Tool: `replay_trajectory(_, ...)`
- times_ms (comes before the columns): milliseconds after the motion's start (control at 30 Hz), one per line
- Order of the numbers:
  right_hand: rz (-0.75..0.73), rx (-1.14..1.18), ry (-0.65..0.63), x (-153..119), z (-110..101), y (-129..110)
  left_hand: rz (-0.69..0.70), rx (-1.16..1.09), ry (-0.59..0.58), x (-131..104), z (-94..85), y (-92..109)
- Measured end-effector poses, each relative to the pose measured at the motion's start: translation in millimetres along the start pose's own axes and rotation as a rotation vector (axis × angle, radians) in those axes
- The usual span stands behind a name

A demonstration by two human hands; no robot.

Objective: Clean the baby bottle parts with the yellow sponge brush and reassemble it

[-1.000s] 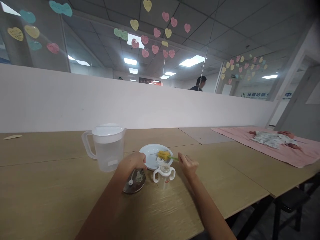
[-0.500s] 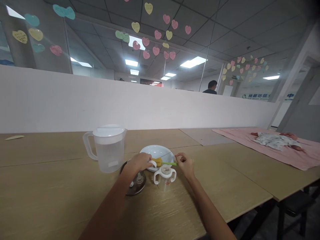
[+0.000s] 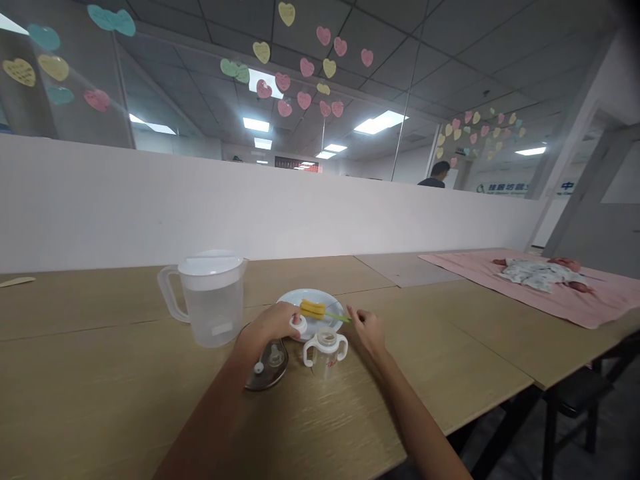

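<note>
As the left grip (image 3: pixel 278 321) pinches a white ring (image 3: pixel 299 325), the right grip (image 3: pixel 369 331) holds the brush (image 3: pixel 313 309) crosswise, head leftward.

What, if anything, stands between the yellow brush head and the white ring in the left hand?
Nothing visible: the yellow brush head, on the green handle in the right hand, is close beside the white ring in the left hand, at the bowl. I cannot tell whether they touch.

A low white wall (image 3: pixel 280 220) is topped by glass panels (image 3: pixel 360 100) dotted with heart-shaped notes (image 3: pixel 307 67). Beyond, a dark tiled ceiling (image 3: pixel 465 40) is lit by bright panels (image 3: pixel 381 123). The wooden worktop (image 3: pixel 435 360) is flanked by a dark stool (image 3: pixel 575 393); a grey door (image 3: pixel 595 200) is seen at right.
</note>
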State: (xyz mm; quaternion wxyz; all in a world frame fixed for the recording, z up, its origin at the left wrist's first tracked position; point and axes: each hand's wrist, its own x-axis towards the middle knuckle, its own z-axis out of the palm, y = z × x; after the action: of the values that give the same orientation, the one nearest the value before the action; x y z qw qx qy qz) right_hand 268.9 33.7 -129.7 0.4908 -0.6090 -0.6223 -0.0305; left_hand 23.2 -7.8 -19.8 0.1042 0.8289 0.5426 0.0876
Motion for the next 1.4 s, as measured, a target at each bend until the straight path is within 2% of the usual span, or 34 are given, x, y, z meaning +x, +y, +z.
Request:
replay_trajectory(133, 0.050, 0.117, 0.024, 3, -4, 3, -0.002, -0.033, 0.161, 1, -3.5, -1)
replay_trajectory(267, 0.026, 0.237, 0.004, 2, -3, 1, 0.001, -0.081, 0.278, 1, -6.6, -2)
replay_trajectory(367, 0.013, 0.250, 0.002, -1, -2, -3, 0.077, -0.076, 0.303, 3, -7.2, -1)
replay_trajectory(500, 0.066, 0.225, 0.059, -2, -2, -5, 0.128, -0.086, 0.283, 3, -7.9, 1)
replay_trajectory(700, 0.106, 0.169, 0.115, 1, -4, -2, 0.185, -0.259, 0.301, 0, -12.9, 10)
replay_trajectory(867, 0.025, 0.119, 0.065, -1, -2, -2, 0.261, -0.260, 0.303, -2, -12.4, 17)
replay_trajectory(1000, -0.031, 0.113, 0.046, -3, 0, -2, 0.229, -0.165, 0.335, -4, -10.6, 18)
replay_trajectory(1233, -0.077, 0.168, 0.089, -4, -1, -1, 0.165, -0.116, 0.515, -2, -16.0, 7)
replay_trajectory(1400, -0.034, 0.231, 0.174, -5, -4, 0, 0.162, -0.089, 0.491, -1, -17.8, -1)
